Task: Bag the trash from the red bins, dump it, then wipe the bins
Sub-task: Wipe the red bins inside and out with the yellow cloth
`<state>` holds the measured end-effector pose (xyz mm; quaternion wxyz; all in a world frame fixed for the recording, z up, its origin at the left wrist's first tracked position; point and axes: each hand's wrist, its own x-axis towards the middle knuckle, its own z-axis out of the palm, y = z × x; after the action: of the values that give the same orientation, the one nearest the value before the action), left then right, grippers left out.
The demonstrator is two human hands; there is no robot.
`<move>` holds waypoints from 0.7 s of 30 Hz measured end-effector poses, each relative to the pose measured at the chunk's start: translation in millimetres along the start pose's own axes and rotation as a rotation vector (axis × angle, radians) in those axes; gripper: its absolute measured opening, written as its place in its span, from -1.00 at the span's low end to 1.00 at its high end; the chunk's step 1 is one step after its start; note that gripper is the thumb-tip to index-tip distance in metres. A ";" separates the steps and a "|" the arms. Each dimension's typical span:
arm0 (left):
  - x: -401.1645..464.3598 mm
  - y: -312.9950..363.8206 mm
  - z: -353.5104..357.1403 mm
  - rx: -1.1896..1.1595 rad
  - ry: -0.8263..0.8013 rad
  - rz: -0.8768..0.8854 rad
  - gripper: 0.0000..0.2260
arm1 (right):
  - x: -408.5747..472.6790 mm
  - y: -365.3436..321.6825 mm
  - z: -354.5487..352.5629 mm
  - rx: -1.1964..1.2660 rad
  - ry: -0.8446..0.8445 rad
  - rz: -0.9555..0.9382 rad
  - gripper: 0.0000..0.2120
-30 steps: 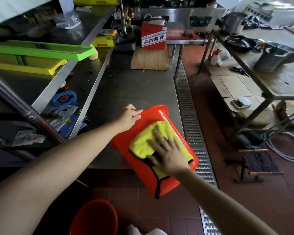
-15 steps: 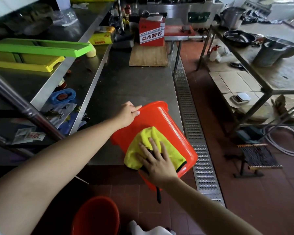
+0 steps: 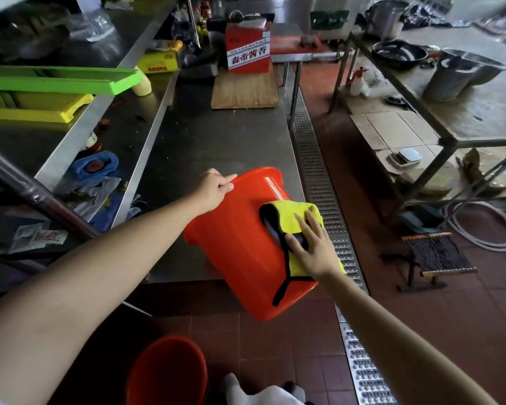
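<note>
A red bin lies tipped on its side over the near edge of the steel counter, its base hanging toward me. My left hand grips the bin's rim at the top left. My right hand presses flat on a yellow cloth with black trim against the right side of the bin's outer wall. A black strap of the cloth hangs down over the bin. A second red bin stands on the tiled floor below, partly cut off by the frame.
A metal floor drain grate runs along the counter's right side. A wooden board and a red box sit farther back on the counter. Shelves with green and yellow trays stand left. A small stool is right.
My right hand has slid the yellow cloth from the bin's left-middle wall over to its right side. My left hand has kept its grip on the rim.
</note>
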<state>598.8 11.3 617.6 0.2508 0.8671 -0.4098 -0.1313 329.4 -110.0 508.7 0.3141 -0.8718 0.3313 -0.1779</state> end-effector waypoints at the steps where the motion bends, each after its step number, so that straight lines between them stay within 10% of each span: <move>1: 0.8 0.2 -0.3 -0.004 -0.012 0.003 -0.67 | -14.9 -3.9 6.1 -0.078 0.031 -0.083 -0.39; 10: 13.1 6.1 4.1 0.056 -0.082 0.040 -0.67 | -101.8 -34.3 57.2 -0.506 0.108 -0.466 -0.42; 21: 33.7 4.4 -10.8 -0.074 -0.254 -0.003 -0.64 | -19.2 -92.6 75.3 -0.637 0.049 -0.436 -0.47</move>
<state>621.8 -13.7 628.3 0.2286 0.8343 -0.4319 -0.2554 397.8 -10.3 512.7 -0.0256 -0.9711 0.1843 -0.1496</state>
